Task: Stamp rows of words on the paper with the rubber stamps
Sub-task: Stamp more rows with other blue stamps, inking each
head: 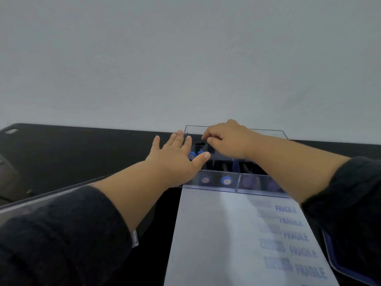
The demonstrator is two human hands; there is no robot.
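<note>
Both hands reach out over a clear stamp box (pixel 237 182) that sits at the far end of the paper (pixel 216 234), against the wall. The left hand (pixel 175 155) lies flat with its fingers straight and spread on the box's left side, holding nothing; it seems to be steadying the box. The right hand (pixel 228 139) has its fingers curled down into the far compartment, pinching at something dark there, most likely a rubber stamp (pixel 201 144), though motion blur hides whether the grip is firm.

Blue-capped stamps (pixel 226 180) lie just below and between the two hands, in the near compartments. The paper, nearer the person than both hands, already carries two columns of blue words under the right forearm: FRAGILE is readable, and the column to its left is too blurred to read.

The step in hand looks like picking out the next stamp. To do it well, keep the left hand pressing the box down so it does not slide on the dark surface (pixel 82 153), take the stamp by its handle instead of its inked face, and lift it straight up clear of the dividers. Check the word before stamping, then start a new column beside the printed ones, matching their row spacing.
</note>
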